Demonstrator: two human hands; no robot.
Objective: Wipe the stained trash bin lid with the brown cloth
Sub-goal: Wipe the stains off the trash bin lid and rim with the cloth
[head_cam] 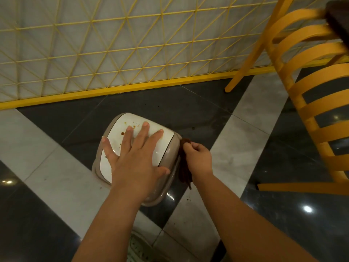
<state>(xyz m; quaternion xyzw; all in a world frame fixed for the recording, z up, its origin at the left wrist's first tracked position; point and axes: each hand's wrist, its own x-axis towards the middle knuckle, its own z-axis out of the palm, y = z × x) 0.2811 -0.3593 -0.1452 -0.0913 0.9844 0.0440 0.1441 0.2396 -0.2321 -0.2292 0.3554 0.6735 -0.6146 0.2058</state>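
A small trash bin stands on the floor below me, its white lid (120, 125) framed by a beige rim and spotted with orange-brown stains near the far edge. My left hand (135, 156) lies flat on the lid with fingers spread, covering its middle. My right hand (198, 159) is at the bin's right side, pinching a dark brown cloth (184, 167) that hangs down against the rim. The cloth does not touch the white lid surface.
A yellow slatted chair (309, 103) stands close on the right, one leg reaching toward the wall. A yellow wire lattice fence (105, 53) with a yellow base bar runs behind the bin. The floor is glossy black and grey tile. A perforated object (137, 246) shows near my feet.
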